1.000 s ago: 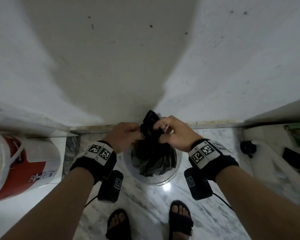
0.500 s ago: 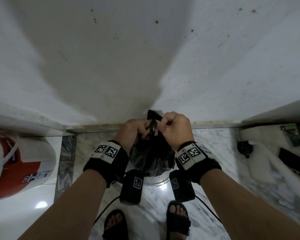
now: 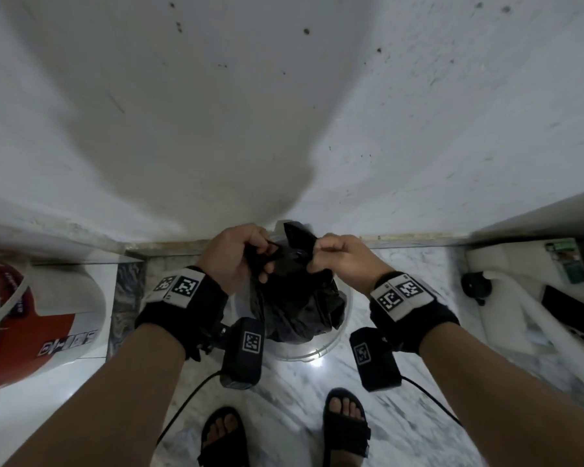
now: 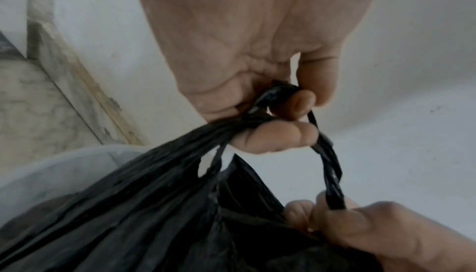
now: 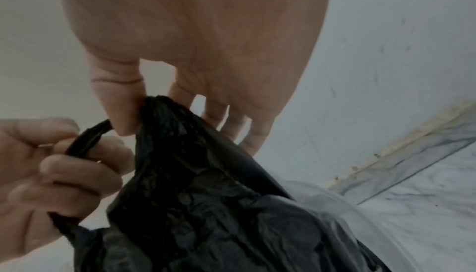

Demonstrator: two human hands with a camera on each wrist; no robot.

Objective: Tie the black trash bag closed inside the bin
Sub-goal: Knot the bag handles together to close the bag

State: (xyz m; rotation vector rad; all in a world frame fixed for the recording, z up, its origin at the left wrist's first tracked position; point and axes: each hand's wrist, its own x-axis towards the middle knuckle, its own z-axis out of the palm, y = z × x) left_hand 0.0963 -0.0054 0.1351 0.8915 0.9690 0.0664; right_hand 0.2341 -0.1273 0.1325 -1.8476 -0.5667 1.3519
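The black trash bag point(image 3: 297, 305) sits in a clear round bin point(image 3: 346, 310) on the marble floor against the wall. Its gathered top is pulled up between both hands. My left hand point(image 3: 240, 257) grips one bunched side of the bag point(image 4: 154, 205) and a thin twisted strand point(image 4: 332, 176) that loops over its fingers point(image 4: 283, 137). My right hand point(image 3: 338, 256) pinches the other bunched side point(image 5: 180, 154) between thumb and fingers, and the strand's far end runs into it. The left hand point(image 5: 51, 158) shows beside it holding the strand point(image 5: 85, 140).
A white and red bucket point(image 3: 38, 318) lies at the left. White pipes and dark items point(image 3: 520, 298) crowd the floor at the right. The white wall point(image 3: 284, 112) rises directly behind the bin. My sandalled feet point(image 3: 284, 433) stand just before it.
The hands, close together over the bag half a second ago, have drawn apart sideways, stretching a twisted strand between them.
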